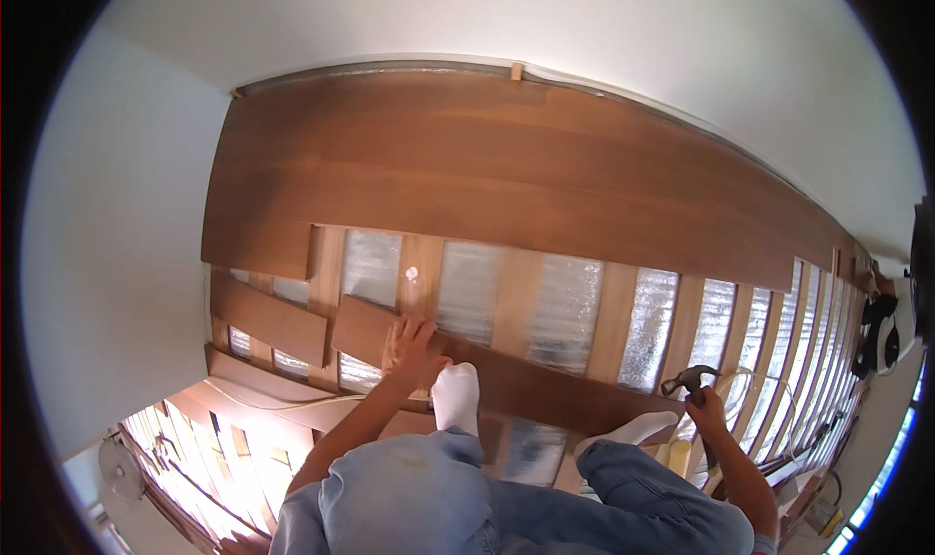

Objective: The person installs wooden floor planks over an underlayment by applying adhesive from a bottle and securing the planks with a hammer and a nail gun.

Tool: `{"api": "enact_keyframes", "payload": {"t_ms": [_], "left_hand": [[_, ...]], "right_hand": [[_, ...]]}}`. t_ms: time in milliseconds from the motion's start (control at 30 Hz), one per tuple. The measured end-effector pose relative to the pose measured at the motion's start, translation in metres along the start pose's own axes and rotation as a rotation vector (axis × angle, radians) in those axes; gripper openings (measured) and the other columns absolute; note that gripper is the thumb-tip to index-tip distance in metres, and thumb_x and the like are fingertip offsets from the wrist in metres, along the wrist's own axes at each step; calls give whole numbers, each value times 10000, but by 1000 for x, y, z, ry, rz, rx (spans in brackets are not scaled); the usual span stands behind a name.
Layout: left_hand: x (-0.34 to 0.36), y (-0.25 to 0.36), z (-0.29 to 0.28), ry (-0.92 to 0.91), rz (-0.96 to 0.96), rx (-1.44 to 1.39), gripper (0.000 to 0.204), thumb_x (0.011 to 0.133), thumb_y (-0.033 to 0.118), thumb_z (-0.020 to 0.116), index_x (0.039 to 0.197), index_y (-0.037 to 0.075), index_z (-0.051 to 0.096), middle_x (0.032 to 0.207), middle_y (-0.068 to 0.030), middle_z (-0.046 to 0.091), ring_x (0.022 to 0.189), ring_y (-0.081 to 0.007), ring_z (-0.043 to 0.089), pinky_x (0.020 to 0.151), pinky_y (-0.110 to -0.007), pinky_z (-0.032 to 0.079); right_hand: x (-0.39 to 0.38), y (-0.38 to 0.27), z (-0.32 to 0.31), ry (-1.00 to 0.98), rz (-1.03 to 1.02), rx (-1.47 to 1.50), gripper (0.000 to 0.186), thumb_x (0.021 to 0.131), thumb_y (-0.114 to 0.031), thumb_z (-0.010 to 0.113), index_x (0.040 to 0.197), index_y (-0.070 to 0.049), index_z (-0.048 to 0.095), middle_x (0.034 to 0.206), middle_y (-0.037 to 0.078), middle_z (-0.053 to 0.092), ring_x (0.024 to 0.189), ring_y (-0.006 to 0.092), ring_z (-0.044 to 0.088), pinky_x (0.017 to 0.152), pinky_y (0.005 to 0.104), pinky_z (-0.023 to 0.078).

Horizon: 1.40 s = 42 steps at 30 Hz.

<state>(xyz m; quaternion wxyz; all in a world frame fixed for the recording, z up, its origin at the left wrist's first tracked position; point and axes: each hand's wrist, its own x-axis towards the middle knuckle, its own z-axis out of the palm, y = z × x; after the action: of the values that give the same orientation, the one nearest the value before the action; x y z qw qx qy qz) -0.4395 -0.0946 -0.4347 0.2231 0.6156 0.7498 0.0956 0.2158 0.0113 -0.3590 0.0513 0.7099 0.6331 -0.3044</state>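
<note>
A long brown floorboard [545, 385] lies loose at a slant across the pale joists, just in front of my feet. My left hand [411, 352] rests on this board near its left end, fingers spread and reaching to its far edge. My right hand [708, 414] is closed round the handle of a claw hammer [691, 379], its metal head up beside the board's right end. Left of the long board lies a shorter brown board [273, 314], with a gap between the two. Farther away, joined brown boards [526, 166] cover the floor up to the wall.
Silvery foil [565, 312] shows between the wooden joists [511, 302]. A small wood block [517, 71] sits at the far wall. Thin cable [745, 385] loops at the right. A fan [119, 465] stands at lower left. My socked feet [456, 399] are by the long board.
</note>
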Motion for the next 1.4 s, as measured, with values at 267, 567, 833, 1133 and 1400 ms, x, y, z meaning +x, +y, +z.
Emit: {"api": "enact_keyframes", "payload": {"t_ms": [267,567,833,1133,1400], "left_hand": [[-16,-8,11,249,105,-97,523,786,265,837,1243,74,669,1259,-148,602,1217,-412,548,1055,-520,454],[-8,-4,10,293,46,-101,343,902,166,708,1221,48,660,1229,-155,621,1140,-417,576,984,-538,453],[-3,1,20,371,29,-127,316,896,105,684,1207,52,657,1170,-154,597,1087,-386,559,957,-523,439],[-8,-7,31,371,41,-138,164,897,84,683,1058,54,667,1135,-139,587,1111,-383,536,981,-526,430],[-7,-7,31,412,60,-144,140,905,82,676,1042,51,673,1125,-138,585,1112,-385,532,993,-538,424]], "right_hand": [[36,-235,-61,-490,-511,-550,219,910,-118,714,1056,-38,571,919,140,689,839,314,708,725,426,581],[97,-327,89,-47,-1045,-552,236,978,-274,652,1037,-50,609,869,110,622,799,294,662,711,391,556],[121,-346,113,31,-1125,-650,436,989,-475,630,942,-42,624,795,100,623,727,267,654,634,356,551],[120,-351,113,-144,-960,-580,525,1039,-533,535,896,-32,595,751,141,663,692,321,703,600,413,577],[139,-368,85,-334,-1109,-683,585,1033,-577,501,877,-21,599,705,156,656,628,348,693,561,454,567]]}}
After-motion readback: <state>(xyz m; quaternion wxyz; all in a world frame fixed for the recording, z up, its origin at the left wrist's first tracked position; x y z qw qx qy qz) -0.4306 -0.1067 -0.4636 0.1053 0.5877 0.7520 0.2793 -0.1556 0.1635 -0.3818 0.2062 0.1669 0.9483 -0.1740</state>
